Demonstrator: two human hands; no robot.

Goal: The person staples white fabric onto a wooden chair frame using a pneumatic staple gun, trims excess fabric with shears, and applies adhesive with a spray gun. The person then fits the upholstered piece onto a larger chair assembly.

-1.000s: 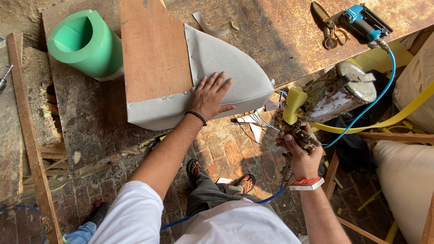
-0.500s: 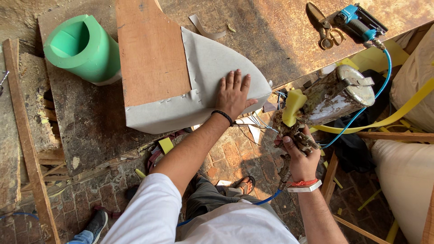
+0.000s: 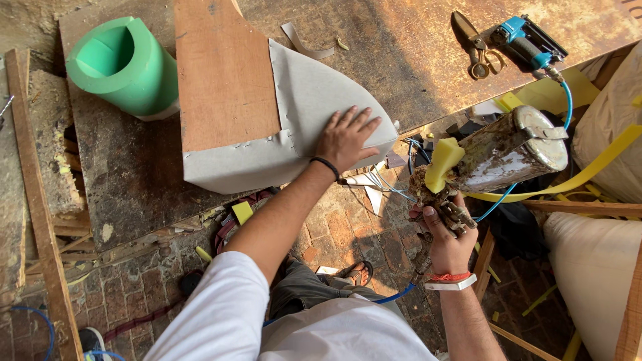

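Clutter around the work on a rusty brown counter [image 3: 414, 60].
Green foam cylinder [image 3: 124, 67] lying on its side at the left; dark scissors [image 3: 476, 47] and a blue air stapler [image 3: 528, 41] side by side at the far right, a blue hose [image 3: 567, 100] running off the stapler over the edge. Grey fabric strip [image 3: 304, 45] near the top. Below, brick floor [image 3: 334, 227], a sandal [image 3: 354, 273], yellow foam scraps [image 3: 242, 212], wooden slats [image 3: 40, 220] at the left, beige sacks [image 3: 592, 267] at the right.

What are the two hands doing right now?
Left hand: open, palm flat on the grey fabric-covered panel.
Right hand: shut in a grip on a grimy spray gun with a metal canister.
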